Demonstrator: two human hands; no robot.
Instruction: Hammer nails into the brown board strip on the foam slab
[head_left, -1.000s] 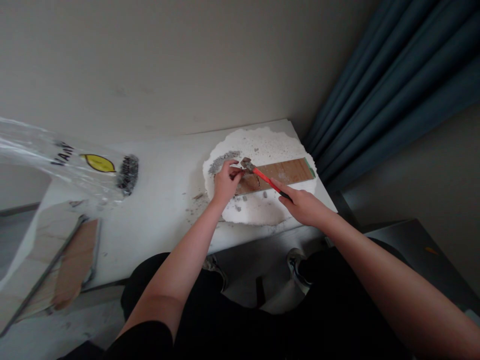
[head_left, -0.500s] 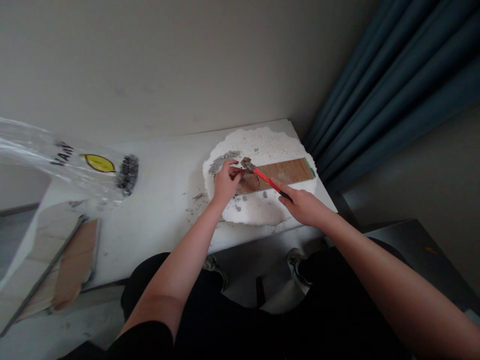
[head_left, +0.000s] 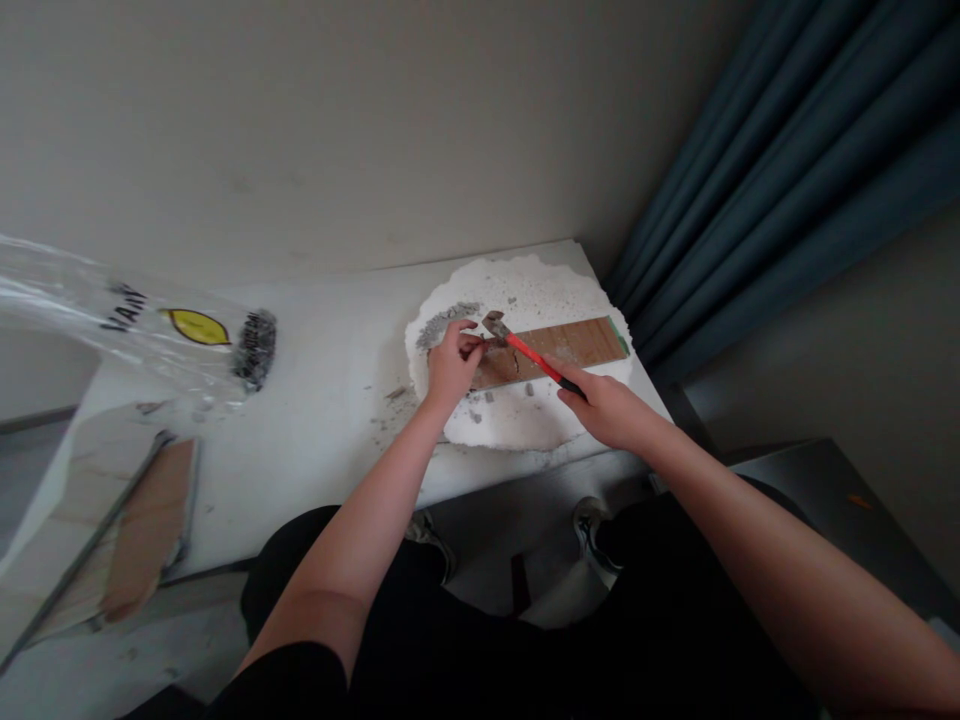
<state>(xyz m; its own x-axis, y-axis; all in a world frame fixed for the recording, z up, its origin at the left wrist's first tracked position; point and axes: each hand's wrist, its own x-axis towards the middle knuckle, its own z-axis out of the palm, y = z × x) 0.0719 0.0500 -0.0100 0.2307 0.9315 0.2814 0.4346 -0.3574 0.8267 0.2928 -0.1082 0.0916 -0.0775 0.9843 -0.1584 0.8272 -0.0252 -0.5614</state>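
Observation:
A brown wooden plank (head_left: 574,345) lies across a white foam sheet (head_left: 525,290) on the white table (head_left: 322,400). My right hand (head_left: 607,410) is closed on the black grip of a red-handled hammer (head_left: 532,358), whose grey head hovers over the plank's cracked left end. My left hand (head_left: 450,365) is pinched at that same end, right beside the hammer head; what its fingers hold is too small to make out. Grey crumbs and a patch of grey rubble (head_left: 446,320) lie around the hand.
A clear plastic bag (head_left: 127,320) with a yellow label and dark contents rests at the table's left. Wooden boards (head_left: 127,520) lie at the front left corner. A dark blue curtain (head_left: 787,180) hangs on the right. My shoes (head_left: 592,525) show below the table edge.
The hammer head has lifted slightly and my right hand has edged up a little. My left hand stays in place.

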